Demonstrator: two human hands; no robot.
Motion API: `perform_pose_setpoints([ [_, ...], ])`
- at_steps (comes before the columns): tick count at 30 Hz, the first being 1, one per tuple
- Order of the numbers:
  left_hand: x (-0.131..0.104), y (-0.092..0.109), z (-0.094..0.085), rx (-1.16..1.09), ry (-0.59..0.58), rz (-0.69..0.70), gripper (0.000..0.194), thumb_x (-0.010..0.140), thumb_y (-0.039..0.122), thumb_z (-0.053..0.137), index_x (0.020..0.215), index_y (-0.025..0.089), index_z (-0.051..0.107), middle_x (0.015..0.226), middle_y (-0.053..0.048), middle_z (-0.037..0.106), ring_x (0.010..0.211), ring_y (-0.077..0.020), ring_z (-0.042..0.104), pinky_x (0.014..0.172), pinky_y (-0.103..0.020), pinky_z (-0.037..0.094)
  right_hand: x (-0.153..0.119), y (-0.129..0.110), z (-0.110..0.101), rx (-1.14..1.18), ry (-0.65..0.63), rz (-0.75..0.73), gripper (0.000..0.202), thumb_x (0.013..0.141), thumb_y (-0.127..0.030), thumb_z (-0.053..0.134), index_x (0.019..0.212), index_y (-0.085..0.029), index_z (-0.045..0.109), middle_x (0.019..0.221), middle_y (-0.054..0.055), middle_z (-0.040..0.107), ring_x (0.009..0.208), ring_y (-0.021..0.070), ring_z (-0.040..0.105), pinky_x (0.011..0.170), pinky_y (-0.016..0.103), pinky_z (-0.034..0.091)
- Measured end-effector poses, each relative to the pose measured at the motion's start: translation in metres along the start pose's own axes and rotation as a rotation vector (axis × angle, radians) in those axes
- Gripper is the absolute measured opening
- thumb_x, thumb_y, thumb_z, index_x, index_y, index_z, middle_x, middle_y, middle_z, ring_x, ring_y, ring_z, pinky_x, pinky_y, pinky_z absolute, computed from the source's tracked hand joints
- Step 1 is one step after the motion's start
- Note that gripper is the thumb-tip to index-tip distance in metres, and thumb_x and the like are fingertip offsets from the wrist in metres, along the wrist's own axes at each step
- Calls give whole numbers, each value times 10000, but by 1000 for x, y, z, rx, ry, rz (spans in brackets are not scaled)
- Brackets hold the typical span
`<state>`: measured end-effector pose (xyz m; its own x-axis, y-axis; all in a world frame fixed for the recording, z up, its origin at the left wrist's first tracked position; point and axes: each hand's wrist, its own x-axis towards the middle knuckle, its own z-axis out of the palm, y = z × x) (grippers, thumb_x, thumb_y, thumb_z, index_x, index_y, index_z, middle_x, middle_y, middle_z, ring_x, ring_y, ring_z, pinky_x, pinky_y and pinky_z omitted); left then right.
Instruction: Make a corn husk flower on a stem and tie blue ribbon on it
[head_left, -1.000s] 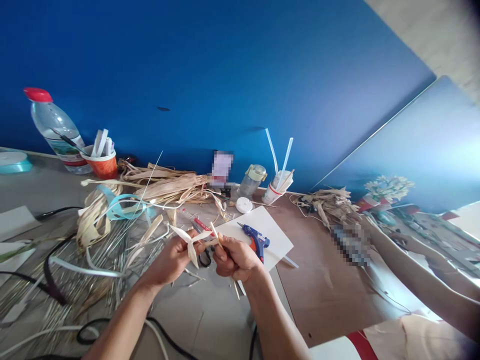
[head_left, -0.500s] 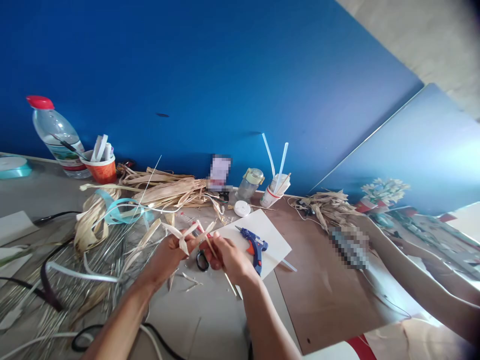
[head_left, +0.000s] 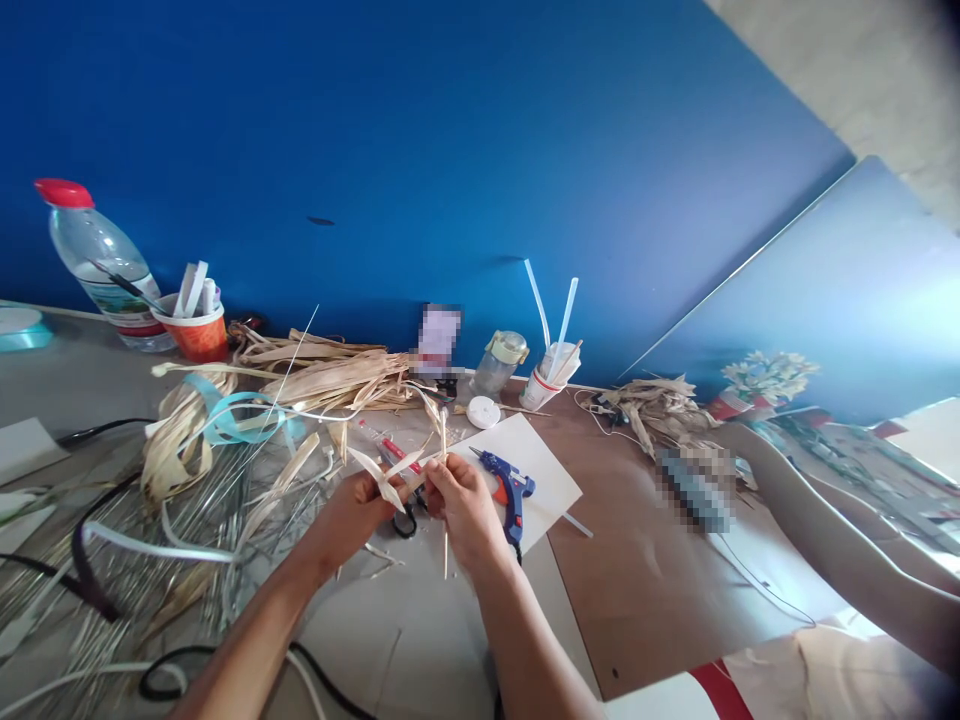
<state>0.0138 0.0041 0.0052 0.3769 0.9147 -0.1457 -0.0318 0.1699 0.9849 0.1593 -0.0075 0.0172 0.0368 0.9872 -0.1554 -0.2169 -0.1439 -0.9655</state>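
Pinched in my left hand (head_left: 346, 517) is a pale corn husk piece (head_left: 384, 482) with pointed, petal-like strips fanning out. Close beside it, my right hand (head_left: 471, 508) grips a thin light stick (head_left: 445, 562), which stands nearly upright and shows above and below the fingers. The fingertips of both hands almost meet; whether they touch is hidden. Below and between them lies a black scissors handle (head_left: 405, 522). Just right of my right hand, a blue glue gun (head_left: 516, 492) rests on a white sheet (head_left: 556, 488).
Dried husks (head_left: 352, 378) lie along the blue partition (head_left: 420, 150). Thin wires (head_left: 187, 520) and cords cover the left side. A bottle (head_left: 105, 265), an orange cup (head_left: 201, 335), a jar (head_left: 498, 365) and a white cup (head_left: 546, 385) stand behind. Another person's arm (head_left: 810, 540) reaches in at right.
The stick in my right hand has swung from slanted to nearly upright, and that hand has shifted slightly right. My left hand, with the husk piece, has moved a little right.
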Motion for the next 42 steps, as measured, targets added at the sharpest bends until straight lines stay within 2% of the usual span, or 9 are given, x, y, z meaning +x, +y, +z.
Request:
perform_pose_setpoints([
  [4, -1, -2, -1, -111, -3, -22, 315, 735, 442, 645, 878, 163, 672, 592, 40, 528, 518, -100, 398, 518, -226, 297, 0, -1, -4, -25, 6, -13, 333, 725, -424, 629, 573, -190, 448, 475, -79, 378, 421, 58, 268, 432, 231, 186],
  [6, -2, -3, -3, -130, 4, -29, 351, 747, 475, 635, 902, 162, 665, 575, 46, 504, 497, -91, 366, 493, -221, 263, -1, -3, -3, -24, -25, 15, 332, 711, -420, 637, 570, -188, 446, 473, -82, 372, 418, 53, 250, 428, 230, 170],
  [10, 0, -6, -3, -151, -34, -81, 305, 706, 446, 679, 783, 155, 631, 619, 18, 555, 530, -111, 449, 512, -231, 307, -3, -5, 2, -43, -61, 61, 347, 684, -417, 654, 557, -191, 425, 449, -89, 362, 404, 45, 238, 420, 226, 149],
  [15, 1, -9, 1, -166, -31, -66, 256, 725, 391, 667, 680, 171, 545, 576, 56, 455, 522, -94, 390, 516, -220, 287, -3, -3, 3, -78, -75, 84, 370, 664, -422, 670, 535, -192, 410, 441, -89, 363, 399, 40, 236, 412, 219, 146],
  [18, -1, -6, 1, -220, -44, -43, 275, 746, 399, 653, 681, 171, 513, 580, 59, 424, 514, -87, 341, 501, -224, 254, -3, -3, 1, -61, -79, 83, 358, 675, -420, 668, 547, -189, 426, 445, -88, 370, 396, 40, 246, 412, 220, 152],
  [23, -4, 0, 0, -261, 26, -28, 310, 764, 419, 651, 679, 179, 476, 540, 83, 331, 492, -78, 271, 480, -226, 211, -3, -5, -1, 20, -65, 103, 342, 653, -406, 691, 568, -183, 446, 466, -86, 384, 399, 37, 241, 414, 222, 142],
  [29, 0, -4, 1, -233, -81, -51, 276, 759, 412, 657, 739, 158, 550, 631, 38, 488, 549, -93, 381, 517, -228, 271, -2, -1, -2, 19, -90, 110, 351, 671, -412, 690, 564, -180, 449, 459, -88, 378, 390, 33, 244, 413, 223, 136],
  [38, -6, 0, -3, -203, -74, 2, 331, 816, 440, 589, 672, 184, 436, 606, 67, 291, 551, -92, 258, 520, -244, 223, -3, -3, -1, 24, -103, 125, 354, 644, -421, 701, 568, -181, 453, 461, -90, 376, 386, 31, 241, 408, 219, 147],
  [42, -5, 0, -3, -198, -94, -15, 323, 789, 458, 617, 723, 170, 486, 613, 63, 339, 548, -88, 259, 516, -246, 205, -2, -1, -2, 29, -111, 126, 357, 649, -417, 700, 556, -182, 448, 459, -90, 368, 384, 32, 241, 410, 225, 139],
])
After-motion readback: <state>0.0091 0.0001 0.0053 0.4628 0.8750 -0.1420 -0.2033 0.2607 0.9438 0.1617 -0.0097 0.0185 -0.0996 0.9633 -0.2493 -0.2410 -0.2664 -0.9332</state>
